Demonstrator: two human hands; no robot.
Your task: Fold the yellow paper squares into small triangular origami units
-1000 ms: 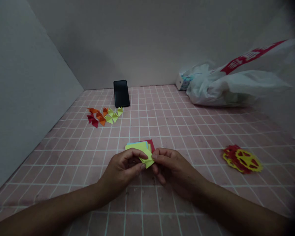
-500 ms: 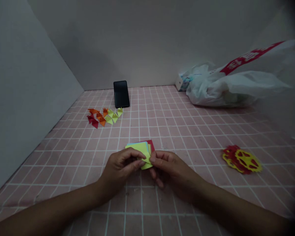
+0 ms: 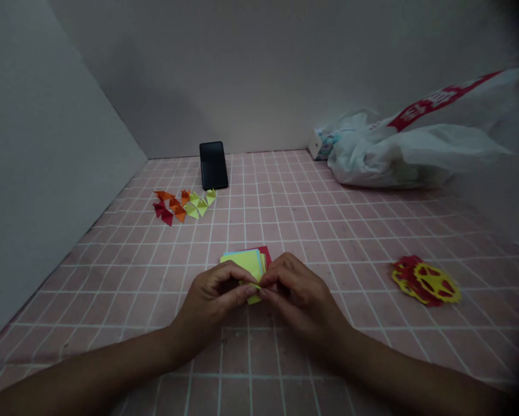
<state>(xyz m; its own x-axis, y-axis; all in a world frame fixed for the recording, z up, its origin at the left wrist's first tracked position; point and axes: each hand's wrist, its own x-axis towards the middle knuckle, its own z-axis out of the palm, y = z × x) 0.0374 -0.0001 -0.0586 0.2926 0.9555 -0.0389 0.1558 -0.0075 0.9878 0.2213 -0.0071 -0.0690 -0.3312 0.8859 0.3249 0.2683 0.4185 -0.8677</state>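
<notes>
My left hand [image 3: 213,294] and my right hand [image 3: 296,292] meet over the pink tiled surface [image 3: 328,231]. Both pinch a small yellow-green paper piece [image 3: 254,299], which is mostly hidden under the fingertips. Just behind the fingers lies a small stack of coloured paper squares [image 3: 248,260], yellow-green on top with blue and red edges showing.
Several folded paper triangles [image 3: 183,205], orange, red and yellow-green, lie at the back left. A black phone [image 3: 213,164] leans on the back wall. A white plastic bag [image 3: 406,147] sits at the back right. A red and yellow paper cut-out [image 3: 426,281] lies at the right.
My right hand has moved left and closed in over the yellow-green paper piece, so that less of the paper shows. My left hand has barely moved.
</notes>
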